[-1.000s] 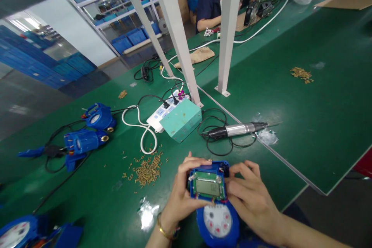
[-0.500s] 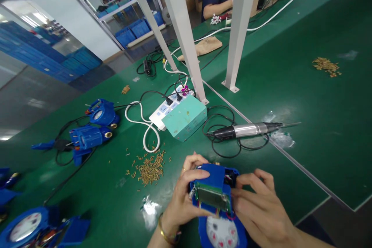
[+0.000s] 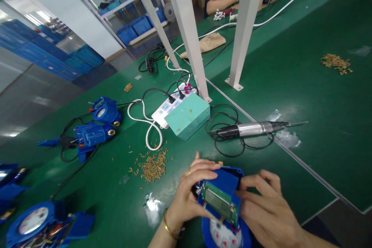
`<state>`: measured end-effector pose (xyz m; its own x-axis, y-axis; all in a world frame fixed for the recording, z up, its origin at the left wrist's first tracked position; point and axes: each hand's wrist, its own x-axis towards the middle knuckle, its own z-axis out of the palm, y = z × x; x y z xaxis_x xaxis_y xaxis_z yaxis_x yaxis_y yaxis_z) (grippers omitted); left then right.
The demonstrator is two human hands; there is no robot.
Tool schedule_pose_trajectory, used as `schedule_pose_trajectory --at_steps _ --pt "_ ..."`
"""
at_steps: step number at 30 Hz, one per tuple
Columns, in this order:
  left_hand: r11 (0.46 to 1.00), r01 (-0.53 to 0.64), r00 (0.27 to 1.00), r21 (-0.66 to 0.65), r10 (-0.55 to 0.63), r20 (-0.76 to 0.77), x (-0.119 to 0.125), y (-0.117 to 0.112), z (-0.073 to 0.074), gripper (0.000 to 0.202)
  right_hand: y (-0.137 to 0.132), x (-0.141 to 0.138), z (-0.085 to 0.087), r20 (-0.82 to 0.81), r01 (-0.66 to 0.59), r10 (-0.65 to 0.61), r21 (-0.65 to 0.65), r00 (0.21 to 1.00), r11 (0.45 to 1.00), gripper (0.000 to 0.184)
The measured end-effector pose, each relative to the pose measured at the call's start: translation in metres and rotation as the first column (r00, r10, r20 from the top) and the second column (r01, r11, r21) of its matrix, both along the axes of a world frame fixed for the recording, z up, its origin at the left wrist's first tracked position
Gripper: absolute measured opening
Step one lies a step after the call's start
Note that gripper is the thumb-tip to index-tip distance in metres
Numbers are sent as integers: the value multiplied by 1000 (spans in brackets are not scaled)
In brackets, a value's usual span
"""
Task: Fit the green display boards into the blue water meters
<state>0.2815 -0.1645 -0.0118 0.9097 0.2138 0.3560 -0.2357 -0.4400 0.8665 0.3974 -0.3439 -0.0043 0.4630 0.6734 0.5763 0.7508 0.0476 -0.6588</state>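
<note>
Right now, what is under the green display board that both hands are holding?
Under the display board sits the blue meter housing; below it the white dial shows. The housing's inside is covered.

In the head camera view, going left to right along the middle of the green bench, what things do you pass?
Blue meter housings with black cable → loose pile of small brass screws → white power strip → teal metal box → electric screwdriver on its coiled black cord.

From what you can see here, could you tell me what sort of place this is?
Most likely a factory assembly bench for water meters: a blue meter open in the person's hands, an electric screwdriver beside piled screws, and blue crates on racks behind.
</note>
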Motion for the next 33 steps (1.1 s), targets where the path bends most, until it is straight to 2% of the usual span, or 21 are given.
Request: schedule_pose_trajectory --at_steps 8,13,18,22,24,28,33 --pt "999 3 998 37 0 -69 1 5 8 71 0 5 9 -29 -81 81 18 996 997 33" --pt "999 -2 999 49 4 -44 0 4 2 74 -3 15 19 10 -236 239 -114 971 965 25" --pt "996 -24 999 -82 27 37 2 -3 -2 71 -2 10 17 -63 -114 112 -28 992 993 33" --pt "993 -55 997 -103 50 -53 2 -6 2 73 -3 10 16 -63 -189 183 -107 981 976 32" --pt "988 -108 991 -107 98 -95 1 -8 3 74 -3 10 16 -60 -168 163 -90 985 982 32" --pt "974 -175 983 -147 165 -77 -2 -15 0 75 -3 10 19 -50 -79 77 -53 996 995 28" --pt "966 -219 976 -139 219 -17 -2 -22 -3 76 -5 14 23 -35 -126 122 -135 992 983 24"
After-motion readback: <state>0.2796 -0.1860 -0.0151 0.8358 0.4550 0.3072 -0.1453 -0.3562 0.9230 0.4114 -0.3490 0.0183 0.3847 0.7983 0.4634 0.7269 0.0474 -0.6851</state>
